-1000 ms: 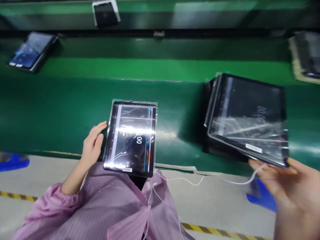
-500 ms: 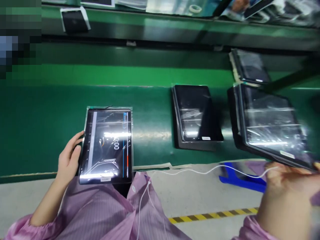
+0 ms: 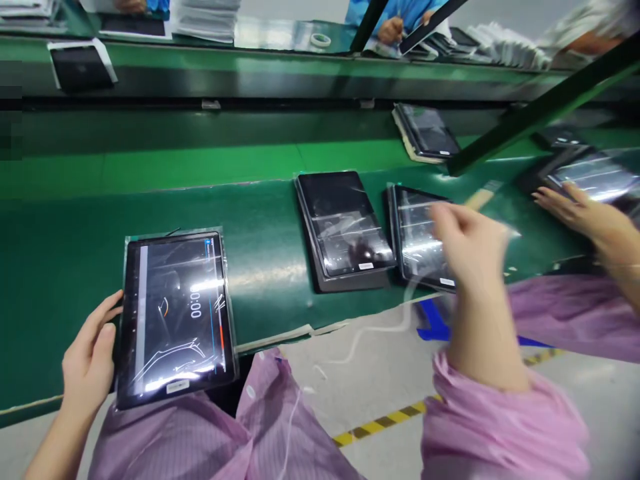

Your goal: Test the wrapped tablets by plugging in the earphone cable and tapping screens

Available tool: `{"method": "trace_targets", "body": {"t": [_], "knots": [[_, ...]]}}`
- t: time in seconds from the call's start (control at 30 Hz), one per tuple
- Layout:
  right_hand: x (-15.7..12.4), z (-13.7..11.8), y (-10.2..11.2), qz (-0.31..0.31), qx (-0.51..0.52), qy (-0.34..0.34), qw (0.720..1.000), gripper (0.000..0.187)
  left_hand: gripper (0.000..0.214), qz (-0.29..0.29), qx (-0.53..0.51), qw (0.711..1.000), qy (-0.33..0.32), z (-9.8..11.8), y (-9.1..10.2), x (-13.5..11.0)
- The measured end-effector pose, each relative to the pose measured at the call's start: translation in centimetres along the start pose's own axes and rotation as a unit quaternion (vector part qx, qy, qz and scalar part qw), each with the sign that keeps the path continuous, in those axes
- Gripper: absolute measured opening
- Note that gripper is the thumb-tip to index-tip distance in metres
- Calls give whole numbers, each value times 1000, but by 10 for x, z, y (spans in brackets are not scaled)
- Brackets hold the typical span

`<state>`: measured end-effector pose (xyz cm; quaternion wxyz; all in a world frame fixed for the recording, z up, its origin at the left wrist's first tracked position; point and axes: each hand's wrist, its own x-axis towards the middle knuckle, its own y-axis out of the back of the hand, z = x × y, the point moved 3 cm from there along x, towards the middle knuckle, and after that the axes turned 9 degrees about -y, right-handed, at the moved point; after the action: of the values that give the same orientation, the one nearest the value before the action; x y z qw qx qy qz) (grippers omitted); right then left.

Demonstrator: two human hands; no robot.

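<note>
Pink sleeve (image 3: 500,420): nearest, on the right forearm, well right of the lit tablet (image 3: 175,320).
White cord (image 3: 380,328): right of the lit tablet, blurred, rising toward the right forearm.
Left hand (image 3: 90,357): just left of the lit tablet, fingers and thumb spread, fingertips at its edge, not clamped on it.
Lit tablet: lies on the green surface (image 3: 265,280), lower end by the person's lap; sideways digits glow under glare. Step in hand, I judge: the left hand steadies it while the right attends to things further right.
Right hand (image 3: 473,243): well right of the lit tablet, far from the left hand, curled and blurred; I cannot tell whether it grips the pale strip (image 3: 481,197) just beyond it.
Next move: probably calls for keeping cord and sleeve clear of the screens while the lit tablet stays steady.
Middle tablet (image 3: 345,223): right of the lit tablet, screen up, on a dark block.
Right tablet (image 3: 417,217): further right of the lit tablet, partly hidden by the right hand.
Co-worker's hand (image 3: 570,210): far right of the lit tablet, at another tablet (image 3: 607,175).
Rear tablet (image 3: 430,130): behind and right of the lit tablet, on a pale pad.
</note>
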<state>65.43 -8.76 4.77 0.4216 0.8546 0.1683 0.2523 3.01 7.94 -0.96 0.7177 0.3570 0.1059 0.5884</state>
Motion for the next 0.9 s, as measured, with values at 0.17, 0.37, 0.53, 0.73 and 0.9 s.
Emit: {"method": "trace_targets", "body": {"t": [0.17,0.37,0.53,0.73,0.9], "knots": [[55,-68,-104,-70,35,0,997,39,53,-6,-18,1000,1,-4,1,-3],[76,-50,-132,-78,71,-51,993,34,50,-12,-41,999,9,-4,1,-6],[79,-41,-133,-83,78,-82,990,34,49,-9,-52,999,8,-6,-1,-4],[76,-42,-134,-66,65,-107,990,30,47,-12,-61,998,2,-8,-2,-5],[68,-49,-124,-68,62,-76,993,29,44,-14,-73,997,2,-9,-2,-6]]}}
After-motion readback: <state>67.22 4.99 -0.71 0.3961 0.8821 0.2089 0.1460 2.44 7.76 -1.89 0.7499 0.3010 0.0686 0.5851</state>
